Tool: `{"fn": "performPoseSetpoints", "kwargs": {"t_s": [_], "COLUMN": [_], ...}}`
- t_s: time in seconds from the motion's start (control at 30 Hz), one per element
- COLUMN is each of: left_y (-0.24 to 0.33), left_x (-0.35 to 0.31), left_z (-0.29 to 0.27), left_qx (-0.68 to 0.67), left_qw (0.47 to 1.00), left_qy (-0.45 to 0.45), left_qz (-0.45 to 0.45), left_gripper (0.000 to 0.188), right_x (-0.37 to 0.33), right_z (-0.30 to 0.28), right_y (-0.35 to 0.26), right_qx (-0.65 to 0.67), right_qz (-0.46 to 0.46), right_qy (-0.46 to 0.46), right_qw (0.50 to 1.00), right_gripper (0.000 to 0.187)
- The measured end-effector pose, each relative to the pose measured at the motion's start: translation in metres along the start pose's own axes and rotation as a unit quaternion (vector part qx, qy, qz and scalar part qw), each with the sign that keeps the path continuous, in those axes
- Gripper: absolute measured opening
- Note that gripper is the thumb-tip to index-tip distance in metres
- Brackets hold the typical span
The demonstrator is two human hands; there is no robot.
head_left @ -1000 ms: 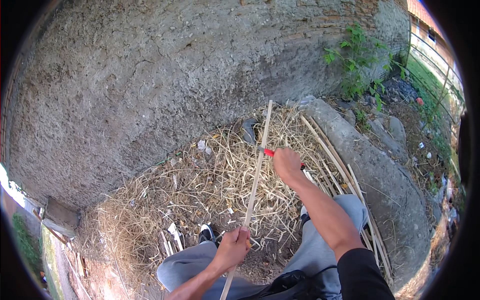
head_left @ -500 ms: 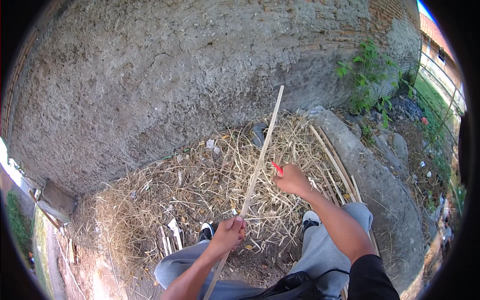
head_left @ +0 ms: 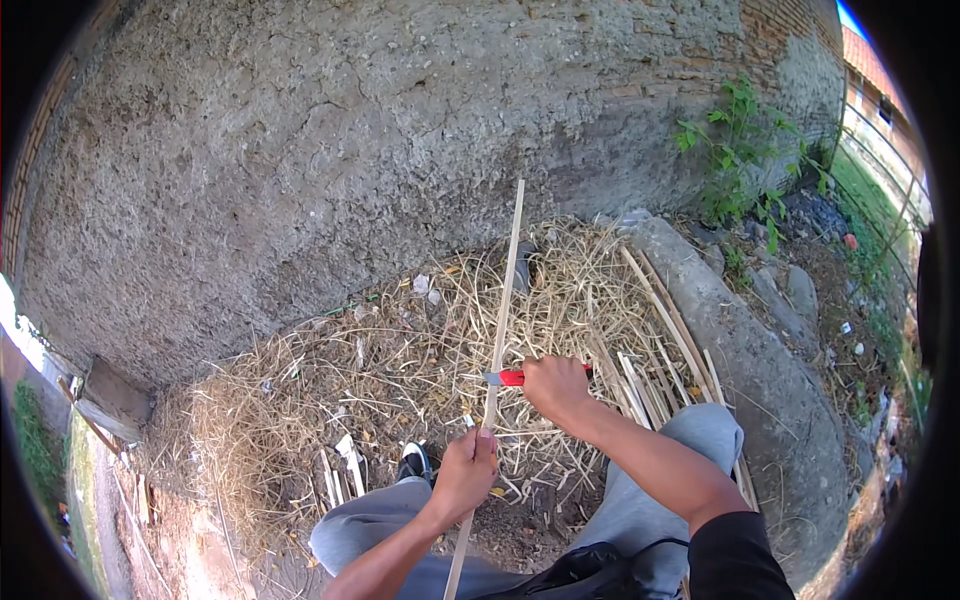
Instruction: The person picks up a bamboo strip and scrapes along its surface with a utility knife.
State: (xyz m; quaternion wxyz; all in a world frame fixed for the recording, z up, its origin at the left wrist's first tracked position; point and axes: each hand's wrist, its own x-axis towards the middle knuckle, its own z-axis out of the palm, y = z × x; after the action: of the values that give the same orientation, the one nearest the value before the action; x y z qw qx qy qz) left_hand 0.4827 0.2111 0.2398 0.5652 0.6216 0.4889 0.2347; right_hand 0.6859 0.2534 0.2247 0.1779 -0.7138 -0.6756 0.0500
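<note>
Trimming a pale strip [head_left: 505, 300], wood or bamboo, appears to be the step in hand; the next stroke seems to call for steadiness and a shallow blade. Long, thin and straight, the strip slants above the ground [head_left: 540, 535], pointing toward its wall-side edge. The left grip [head_left: 467, 472] clasps it; the right grip [head_left: 558, 388] encloses a red-handled knife [head_left: 512, 378], blade at the strip.

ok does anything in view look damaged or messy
The rendered wall looks worn: its grey surface is pitted and cracked, with bare bricks at upper right. Pale shavings litter the ground. The pale slat in the left hand and red utility knife in the right hand show nothing odd.
</note>
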Motion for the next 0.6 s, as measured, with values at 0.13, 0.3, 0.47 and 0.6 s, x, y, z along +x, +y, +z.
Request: {"fn": "performPoseSetpoints", "kwargs": {"t_s": [0.13, 0.3, 0.47, 0.6], "left_y": [0.004, 0.011, 0.012, 0.007], "left_x": [-0.005, -0.016, -0.021, -0.055], "left_z": [-0.003, -0.002, -0.005, 0.014], "left_qx": [-0.002, 0.004, 0.005, 0.071], "left_qw": [1.0, 1.0, 0.999, 0.996], "left_qy": [0.001, -0.003, -0.006, -0.039], "left_qz": [-0.014, -0.016, -0.047, -0.04], "left_gripper": [0.031, 0.032, 0.032, 0.034], "right_x": [0.008, 0.023, 0.035, 0.057], "right_z": [0.005, 0.008, 0.017, -0.007], "right_y": [-0.001, 0.008, 0.011, 0.088], "right_qx": [0.02, 0.035, 0.023, 0.012], "right_qz": [0.004, 0.029, 0.024, 0.178], "right_qy": [-0.014, -0.007, -0.018, 0.066], "right_qw": [1.0, 0.999, 0.999, 0.982], "right_gripper": [0.017, 0.017, 0.018, 0.016]}}
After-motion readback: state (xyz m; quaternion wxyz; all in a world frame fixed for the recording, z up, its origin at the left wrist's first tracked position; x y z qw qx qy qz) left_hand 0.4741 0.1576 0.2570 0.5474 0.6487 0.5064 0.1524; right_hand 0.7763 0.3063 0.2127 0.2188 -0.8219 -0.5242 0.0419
